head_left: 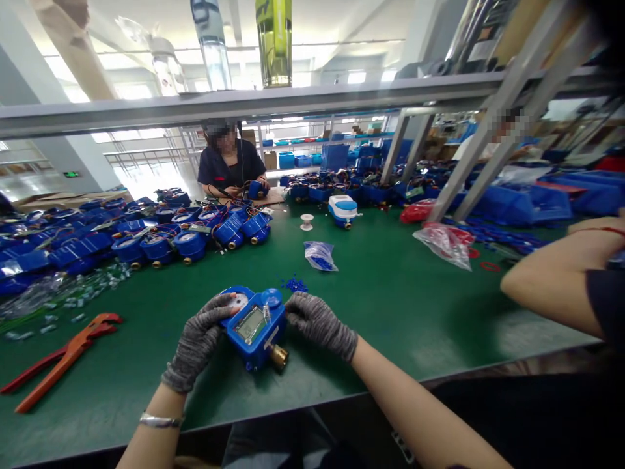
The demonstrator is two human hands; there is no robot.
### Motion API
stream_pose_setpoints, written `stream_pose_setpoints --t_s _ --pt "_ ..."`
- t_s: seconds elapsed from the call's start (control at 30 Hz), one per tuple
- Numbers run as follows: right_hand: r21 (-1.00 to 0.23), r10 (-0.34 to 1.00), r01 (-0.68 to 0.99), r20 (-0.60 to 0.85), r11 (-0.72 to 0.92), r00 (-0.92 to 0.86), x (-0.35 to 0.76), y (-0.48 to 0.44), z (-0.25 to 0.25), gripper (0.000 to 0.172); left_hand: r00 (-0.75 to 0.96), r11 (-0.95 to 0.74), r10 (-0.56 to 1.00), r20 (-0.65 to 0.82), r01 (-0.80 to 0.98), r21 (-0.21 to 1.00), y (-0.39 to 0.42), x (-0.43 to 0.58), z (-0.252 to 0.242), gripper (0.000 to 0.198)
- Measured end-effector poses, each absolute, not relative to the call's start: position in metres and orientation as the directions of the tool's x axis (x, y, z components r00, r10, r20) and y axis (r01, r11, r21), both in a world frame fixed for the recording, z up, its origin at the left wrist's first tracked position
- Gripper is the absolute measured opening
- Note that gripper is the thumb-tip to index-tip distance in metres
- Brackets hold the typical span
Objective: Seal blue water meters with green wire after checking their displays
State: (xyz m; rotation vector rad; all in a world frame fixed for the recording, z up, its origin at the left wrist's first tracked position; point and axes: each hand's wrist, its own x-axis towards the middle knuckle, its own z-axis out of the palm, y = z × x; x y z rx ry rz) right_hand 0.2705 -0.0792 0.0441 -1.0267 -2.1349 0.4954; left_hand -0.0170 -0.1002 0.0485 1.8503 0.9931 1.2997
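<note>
A blue water meter [256,326] with a small grey display and a brass fitting rests on the green table in front of me. My left hand [202,335], in a grey glove with bare fingertips, grips its left side near the round dial. At the meter's right edge, beside the round blue cap, is my right hand [317,320], gloved too, with its fingers curled together. Whatever lies between those fingertips is hidden. Just beyond the meter is a small heap of tiny blue parts [295,284], and behind it a clear bag of blue parts [320,255].
Orange-handled pliers [73,361] lie at the left. Many blue meters [190,246] crowd the left and back. A white spool [306,222] and a white-and-blue meter [344,210] stand farther back. A co-worker [232,159] sits opposite; another person's arm [556,280] rests at right.
</note>
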Motion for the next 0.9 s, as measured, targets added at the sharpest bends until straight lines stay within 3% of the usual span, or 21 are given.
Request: stream_pose_setpoints --t_s 0.13,0.37,0.47,0.53,0.6,0.7,0.8,0.9 --pt "-0.537 0.765 0.545 0.427 0.644 -0.483 0.272 -0.081 0.051 0.007 0.187 -0.487 0.871 0.454 0.208 0.848 -0.098 -0.014 0.049 0.024" --pt "-0.299 0.708 0.647 0.396 0.701 -0.584 0.273 -0.088 0.052 0.013 0.142 -0.473 0.881 0.452 0.216 0.854 -0.103 -0.012 0.05 0.022" --pt "-0.322 0.636 0.551 0.462 0.77 -0.619 0.28 -0.097 0.04 0.022 0.113 -0.453 0.892 0.438 0.201 0.869 -0.105 -0.01 0.049 0.02" --pt "-0.43 0.635 0.469 0.499 0.772 -0.589 0.284 -0.102 0.034 0.028 0.101 -0.447 0.895 0.435 0.199 0.872 -0.105 -0.009 0.048 0.019" --pt "-0.635 0.743 0.412 0.436 0.654 -0.507 0.284 -0.104 0.032 0.029 0.094 -0.447 0.894 0.437 0.2 0.872 -0.105 -0.009 0.048 0.018" --pt "-0.935 0.921 0.308 0.044 0.174 -0.387 0.276 -0.1 0.035 0.027 0.095 -0.451 0.892 0.441 0.194 0.871 -0.105 -0.008 0.048 0.018" --pt "-0.956 0.858 0.195 -0.283 -0.218 -0.429 0.265 -0.094 0.04 0.037 0.111 -0.467 0.884 0.455 0.153 0.871 -0.104 -0.009 0.048 0.019" --pt "-0.957 0.831 0.152 -0.291 -0.248 -0.474 0.258 -0.093 0.049 0.043 0.097 -0.487 0.873 0.478 0.129 0.864 -0.104 -0.007 0.045 0.02"
